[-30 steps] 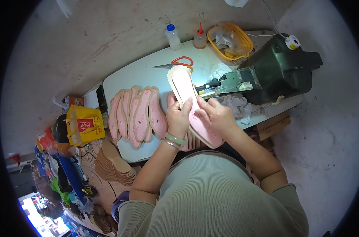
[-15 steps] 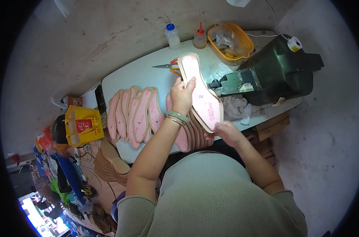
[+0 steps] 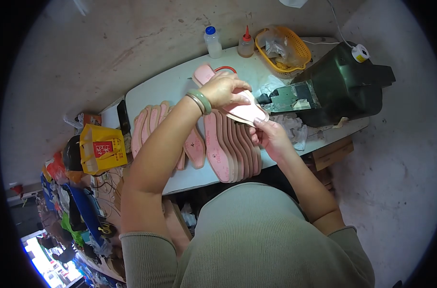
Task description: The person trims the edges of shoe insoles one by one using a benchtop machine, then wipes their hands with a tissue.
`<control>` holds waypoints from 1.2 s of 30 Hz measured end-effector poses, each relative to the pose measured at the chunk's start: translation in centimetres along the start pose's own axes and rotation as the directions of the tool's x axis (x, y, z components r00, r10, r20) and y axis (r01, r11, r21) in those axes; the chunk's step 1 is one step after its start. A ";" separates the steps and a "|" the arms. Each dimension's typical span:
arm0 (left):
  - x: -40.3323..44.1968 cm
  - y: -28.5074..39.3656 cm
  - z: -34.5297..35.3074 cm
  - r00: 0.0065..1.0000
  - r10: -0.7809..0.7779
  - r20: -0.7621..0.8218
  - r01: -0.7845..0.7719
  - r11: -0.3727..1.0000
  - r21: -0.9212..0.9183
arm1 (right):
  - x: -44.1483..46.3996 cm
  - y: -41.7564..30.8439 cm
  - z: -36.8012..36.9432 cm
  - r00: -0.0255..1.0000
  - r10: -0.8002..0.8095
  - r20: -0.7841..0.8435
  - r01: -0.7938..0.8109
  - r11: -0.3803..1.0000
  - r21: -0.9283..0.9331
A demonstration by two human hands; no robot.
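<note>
A pink insole with a pale edge is held aslant above the table, its narrow end toward the upper left. My left hand lies over its middle with thumb and fingers gripping it. At its lower right end, my right hand pinches the rim between thumb and fingers. Below my hands a fanned row of pink insoles rests on the table. More pink insoles lie to the left, partly hidden by my left forearm. Red-handled scissors are mostly covered by the held insole.
A green sewing-machine-like device stands on the right of the white table. Along the back are a blue-capped bottle, a red-tipped bottle and a yellow basket. A yellow bag is at left.
The held insole has turned from nearly upright to a slant toward the upper left. My left hand has moved over its middle, and my right hand has risen slightly with its end.
</note>
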State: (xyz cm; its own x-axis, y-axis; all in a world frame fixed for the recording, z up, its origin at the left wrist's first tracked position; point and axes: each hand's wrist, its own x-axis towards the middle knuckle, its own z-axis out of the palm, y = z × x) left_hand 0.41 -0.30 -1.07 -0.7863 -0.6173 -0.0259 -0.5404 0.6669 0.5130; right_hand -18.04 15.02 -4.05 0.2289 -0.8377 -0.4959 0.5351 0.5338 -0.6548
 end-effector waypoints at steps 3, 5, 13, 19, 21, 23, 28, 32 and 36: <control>0.0 -0.5 -0.1 0.997 -0.055 0.050 0.057 0.998 -0.025 | 0.1 0.3 -0.1 0.999 -0.047 -0.007 0.047 0.999 -0.010; -0.4 -0.7 -0.2 0.996 -0.070 0.055 0.071 0.997 -0.018 | 0.8 0.8 -0.4 0.997 -0.075 -0.033 0.073 0.997 -0.039; -2.4 1.4 -1.0 0.980 -0.195 0.043 0.195 0.981 -0.009 | 1.4 0.0 0.8 0.985 -0.113 -0.130 0.091 0.982 -0.168; -3.9 3.1 0.3 0.945 -0.328 -0.016 0.323 0.936 -0.138 | 1.5 -0.5 0.3 0.981 -0.138 -0.136 0.102 0.964 -0.246; -4.3 3.6 1.0 0.923 -0.383 -0.031 0.374 0.913 -0.163 | 1.4 -0.9 0.1 0.982 -0.137 -0.131 0.098 0.958 -0.268; -4.7 3.6 1.9 0.911 -0.406 -0.069 0.391 0.905 -0.166 | 1.3 -1.1 -0.2 0.983 -0.138 -0.123 0.096 0.950 -0.298; -5.5 5.3 2.8 0.867 -0.480 -0.132 0.441 0.864 -0.244 | 0.7 -0.9 -0.7 0.981 -0.141 -0.131 0.089 0.936 -0.340; -5.8 7.0 3.5 0.816 -0.559 -0.151 0.496 0.809 -0.314 | 0.0 0.9 -0.4 0.991 -0.111 -0.074 0.086 0.956 -0.281; -5.8 7.7 5.3 0.806 -0.555 -0.208 0.476 0.815 -0.331 | -0.1 2.3 -0.3 0.984 -0.177 -0.010 0.169 0.954 -0.247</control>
State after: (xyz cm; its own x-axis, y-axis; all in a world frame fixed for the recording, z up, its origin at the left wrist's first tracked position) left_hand -0.74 10.59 -1.51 -0.2713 -0.9540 -0.1274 -0.7158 0.1115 0.6894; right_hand -17.09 16.42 -5.71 0.1231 -0.9176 -0.3779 0.3479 0.3966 -0.8496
